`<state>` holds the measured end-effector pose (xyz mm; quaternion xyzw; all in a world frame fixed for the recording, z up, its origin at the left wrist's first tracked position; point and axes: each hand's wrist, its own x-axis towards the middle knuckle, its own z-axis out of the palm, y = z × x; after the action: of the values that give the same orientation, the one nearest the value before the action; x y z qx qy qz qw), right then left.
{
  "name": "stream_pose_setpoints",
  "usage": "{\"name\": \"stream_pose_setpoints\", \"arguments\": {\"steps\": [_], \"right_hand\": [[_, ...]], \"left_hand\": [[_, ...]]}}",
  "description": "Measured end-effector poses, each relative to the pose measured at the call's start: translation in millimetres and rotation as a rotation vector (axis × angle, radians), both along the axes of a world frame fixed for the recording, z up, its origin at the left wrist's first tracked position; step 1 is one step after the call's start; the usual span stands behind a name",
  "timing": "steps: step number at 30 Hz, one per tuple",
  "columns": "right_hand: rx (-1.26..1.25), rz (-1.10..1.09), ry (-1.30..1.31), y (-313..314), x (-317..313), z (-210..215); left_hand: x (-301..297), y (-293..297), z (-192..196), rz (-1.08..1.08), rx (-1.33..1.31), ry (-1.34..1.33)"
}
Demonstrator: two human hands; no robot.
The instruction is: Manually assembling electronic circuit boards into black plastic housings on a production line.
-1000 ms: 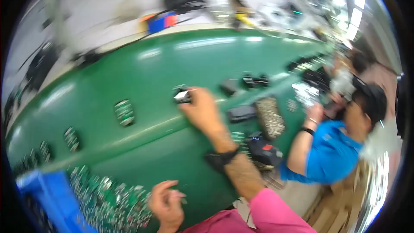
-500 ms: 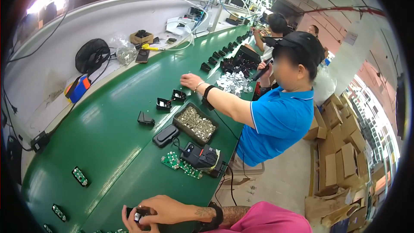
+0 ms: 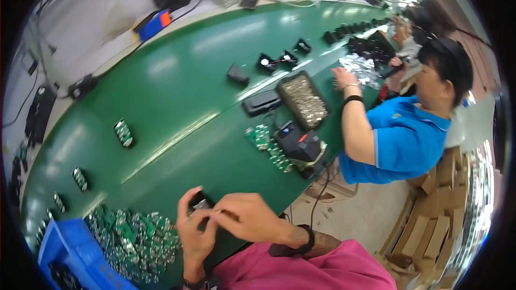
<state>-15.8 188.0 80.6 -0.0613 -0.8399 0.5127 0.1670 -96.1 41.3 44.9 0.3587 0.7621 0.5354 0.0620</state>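
Holding a small black part (image 3: 200,204) between both hands at the green belt's (image 3: 177,107) near edge, we pinch it with our left hand (image 3: 194,232) and right hand (image 3: 248,218). Green circuit boards (image 3: 131,239) lie just left; farther off, a co-worker (image 3: 400,129) reaches toward shiny pieces (image 3: 360,67).

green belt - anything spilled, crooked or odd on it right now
Nothing looks damaged or spilled. The green circuit boards lie in a loose heap beside the blue bin, not stacked. Both hands, left hand and right hand, close around a small black part. Single boards sit spaced along the belt.
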Motion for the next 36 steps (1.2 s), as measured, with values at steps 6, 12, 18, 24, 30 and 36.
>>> {"name": "stream_pose_setpoints", "arguments": {"steps": [6,12,18,24,30,36], "right_hand": [[0.273,-0.267,-0.048,34.1,-5.4,-27.5],[0.767,-0.498,-0.613,82.1,-38.1,-47.6],[0.859,-0.364,-0.4,70.0,-40.8,-64.0],[0.948,-0.388,-0.128,82.2,-41.4,-57.9],[0.898,-0.482,0.062,79.2,-34.8,-41.7],[-0.641,-0.351,-0.146,62.2,-34.0,-36.2]], "left_hand": [[-0.4,0.1,-4.8,-0.005,-0.043,-0.243],[5.0,0.8,-5.8,0.075,0.011,-0.207],[5.0,1.5,1.1,0.128,0.017,-0.327],[2.6,4.1,-6.7,0.117,0.027,-0.283],[5.3,0.9,-8.6,0.159,0.016,-0.254],[-2.7,-6.8,-15.0,0.186,-0.025,-0.215]]}}
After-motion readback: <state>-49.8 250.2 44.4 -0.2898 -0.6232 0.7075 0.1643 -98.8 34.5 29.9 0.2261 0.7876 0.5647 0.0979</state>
